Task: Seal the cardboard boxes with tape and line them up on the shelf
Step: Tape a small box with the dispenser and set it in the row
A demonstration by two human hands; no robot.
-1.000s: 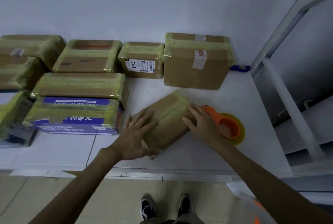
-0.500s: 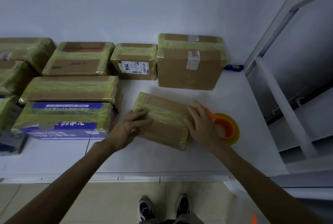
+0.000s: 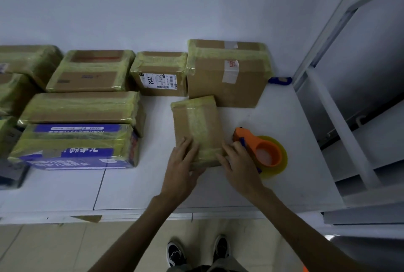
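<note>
A small flat cardboard box (image 3: 197, 125) wrapped in yellowish tape lies on the white shelf (image 3: 284, 118), its far end touching the big brown box (image 3: 227, 74). My left hand (image 3: 182, 164) presses on its near left corner. My right hand (image 3: 238, 162) holds its near right corner, fingers curled on the edge. An orange tape dispenser (image 3: 262, 151) with a yellow tape roll lies just right of my right hand, touching it.
Several taped boxes fill the shelf's left and back: a labelled box (image 3: 160, 74), a flat box (image 3: 91, 70), a long box (image 3: 83, 107) and a blue-printed box (image 3: 76, 147). A blue object (image 3: 279, 80) lies by the metal upright (image 3: 332, 31). My shoes show below the shelf edge.
The small box has been turned from slanted to lengthwise and pushed back against the big brown box. Both hands moved with it to its near end.
</note>
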